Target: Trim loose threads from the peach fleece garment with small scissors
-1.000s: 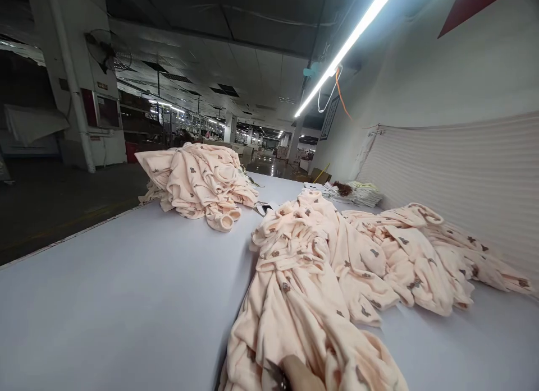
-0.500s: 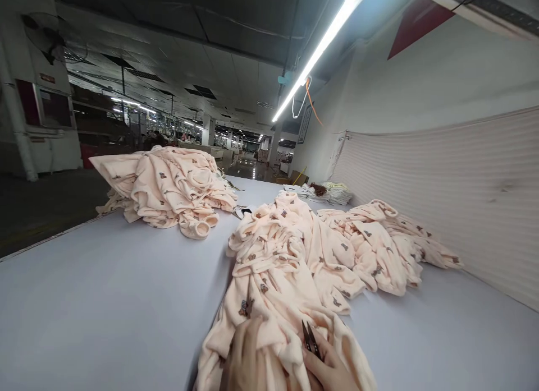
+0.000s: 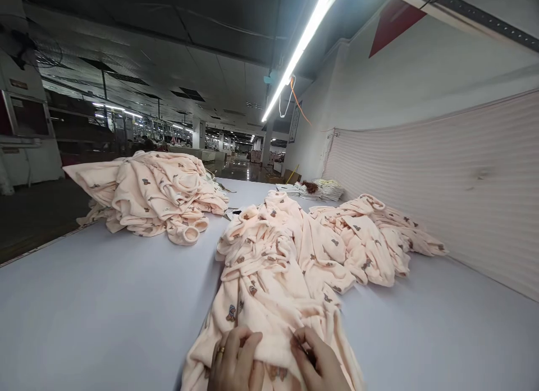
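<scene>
A peach fleece garment (image 3: 273, 279) with small brown bear prints lies stretched toward me on the white table (image 3: 105, 307). My left hand (image 3: 234, 363), a ring on one finger, has its fingers curled down onto the garment's near edge. My right hand (image 3: 318, 364) pinches the same edge just to the right; the small thread snips seen a moment ago are hidden in it. More of the same garments (image 3: 370, 239) trail off to the right behind it.
A heap of the same peach garments (image 3: 151, 194) sits at the table's far left. A stack of folded pale cloth (image 3: 324, 190) lies at the far end. A ribbed fabric panel (image 3: 463, 183) lines the right side. A dark factory floor (image 3: 37, 217) runs on the left.
The view has tilted down and drifted right. Both hands have come up into view and closed on the garment's near edge; the snips that showed in the right hand are now covered.
</scene>
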`<state>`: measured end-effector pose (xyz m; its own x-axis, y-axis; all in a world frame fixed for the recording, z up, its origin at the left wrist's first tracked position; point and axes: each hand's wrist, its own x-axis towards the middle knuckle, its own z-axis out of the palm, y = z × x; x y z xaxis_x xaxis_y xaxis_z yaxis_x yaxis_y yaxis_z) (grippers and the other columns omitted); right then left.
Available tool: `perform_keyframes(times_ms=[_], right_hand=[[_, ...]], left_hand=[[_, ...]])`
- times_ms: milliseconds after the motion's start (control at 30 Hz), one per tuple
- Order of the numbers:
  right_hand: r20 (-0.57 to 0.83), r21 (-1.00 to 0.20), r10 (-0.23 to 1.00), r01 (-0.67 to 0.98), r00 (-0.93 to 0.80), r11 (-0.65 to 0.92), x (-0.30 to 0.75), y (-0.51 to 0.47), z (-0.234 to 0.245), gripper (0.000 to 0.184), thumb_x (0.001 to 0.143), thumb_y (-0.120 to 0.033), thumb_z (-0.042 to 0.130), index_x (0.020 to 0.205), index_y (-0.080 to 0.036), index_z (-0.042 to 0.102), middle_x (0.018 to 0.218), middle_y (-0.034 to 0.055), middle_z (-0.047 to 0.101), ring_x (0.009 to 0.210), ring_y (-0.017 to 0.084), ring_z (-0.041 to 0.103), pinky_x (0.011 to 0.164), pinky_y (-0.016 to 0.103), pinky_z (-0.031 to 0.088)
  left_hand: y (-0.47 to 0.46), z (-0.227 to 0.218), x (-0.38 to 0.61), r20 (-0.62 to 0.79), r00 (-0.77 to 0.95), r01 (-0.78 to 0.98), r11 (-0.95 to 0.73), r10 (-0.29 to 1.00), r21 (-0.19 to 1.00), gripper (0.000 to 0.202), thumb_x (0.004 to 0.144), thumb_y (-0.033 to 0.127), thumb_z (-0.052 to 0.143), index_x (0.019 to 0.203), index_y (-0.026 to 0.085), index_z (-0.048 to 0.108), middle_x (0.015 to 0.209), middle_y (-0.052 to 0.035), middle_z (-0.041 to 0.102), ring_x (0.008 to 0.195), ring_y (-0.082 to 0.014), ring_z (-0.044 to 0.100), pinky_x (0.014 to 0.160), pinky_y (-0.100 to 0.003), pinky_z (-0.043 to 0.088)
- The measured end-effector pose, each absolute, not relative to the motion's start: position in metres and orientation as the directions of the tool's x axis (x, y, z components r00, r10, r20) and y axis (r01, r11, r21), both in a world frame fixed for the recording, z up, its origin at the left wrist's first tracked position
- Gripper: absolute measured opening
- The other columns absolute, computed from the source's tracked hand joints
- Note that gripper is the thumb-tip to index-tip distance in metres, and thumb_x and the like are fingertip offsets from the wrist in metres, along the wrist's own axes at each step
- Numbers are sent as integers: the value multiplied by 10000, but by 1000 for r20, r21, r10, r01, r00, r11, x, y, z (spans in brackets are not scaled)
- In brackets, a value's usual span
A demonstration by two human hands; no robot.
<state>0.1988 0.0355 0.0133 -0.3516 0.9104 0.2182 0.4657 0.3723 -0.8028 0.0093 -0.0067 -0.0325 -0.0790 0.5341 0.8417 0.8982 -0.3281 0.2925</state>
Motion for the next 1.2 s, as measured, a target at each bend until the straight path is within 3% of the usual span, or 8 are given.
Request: perform_keyframes(times_ms=[233, 333, 400, 500, 567, 733, 1000, 1200], right_hand=[[393, -530, 841, 655, -372, 538, 189, 19, -3, 335, 692, -257, 643, 1021, -316, 625, 912, -7, 611, 779, 185, 632, 641, 233, 455], [445, -525, 843, 674, -303, 519, 181, 23, -12, 370, 689, -138, 506, 1016, -289, 591, 865, -15, 627, 739, 171, 634, 633, 232, 461], [439, -575, 867, 668, -235, 473, 175, 29, -9, 253, 743, -161, 466, 965, -256, 544, 755, -25, 612, 668, 168, 611, 607, 238, 448], [378, -581, 909, 719, -175, 380, 165, 37, 2, 76, 788, -177, 440, 794, -247, 468, 638, -41, 564, 594, 172, 563, 565, 248, 400], [313, -579, 928, 734, -203, 356, 161, 38, 10, 98, 774, -159, 446, 726, -243, 457, 646, -33, 577, 620, 176, 565, 580, 252, 390], [246, -674, 885, 586, -396, 449, 167, 27, 16, 137, 780, -295, 570, 889, -262, 647, 819, -7, 660, 761, 181, 624, 661, 241, 437], [256, -585, 880, 660, -401, 471, 168, 28, 28, 270, 926, -358, 442, 922, -257, 692, 876, 25, 691, 855, 200, 647, 734, 270, 459], [368, -457, 771, 621, -520, 637, 181, 23, 3, 230, 849, -374, 595, 1062, -310, 654, 911, -7, 693, 791, 160, 679, 685, 208, 499]], left_hand=[[-12, -35, -2, 803, 1, 808, -473, 596, 350, 397, 796, 62, 540, 1155, 222, 595, 1059, -46, 695, 1012, -190, 611, 938, -245, 386], [-16, -14, -6, 433, -157, 538, -291, 888, 791, 175, 831, 225, 550, 907, 242, 706, 889, -19, 739, 891, -214, 644, 808, -262, 441], [-16, -1, -8, 53, -122, 136, -36, 991, 990, 153, 803, 291, 578, 784, 225, 714, 775, -6, 720, 834, -217, 632, 749, -261, 450], [-13, 7, -12, -224, 73, -448, 233, 972, 863, 100, 717, 248, 653, 779, 188, 705, 734, -1, 705, 795, -197, 621, 756, -260, 451], [-10, 7, -16, -245, 127, -589, 272, 961, 761, 78, 686, 215, 675, 752, 176, 693, 709, -2, 702, 767, -182, 622, 748, -254, 452], [-10, 6, -21, -200, 178, -637, 267, 964, 723, 35, 678, 178, 695, 708, 161, 700, 688, -17, 697, 708, -165, 615, 700, -248, 443], [-12, 19, -20, -141, 274, -574, 279, 951, 770, 171, 736, 221, 704, 875, 125, 735, 705, -44, 706, 700, -165, 626, 708, -257, 439], [-4, 10, -17, -203, 116, -631, 230, 972, 741, 333, 583, 338, 839, 830, 153, 714, 751, -47, 727, 818, -218, 663, 785, -297, 466]])
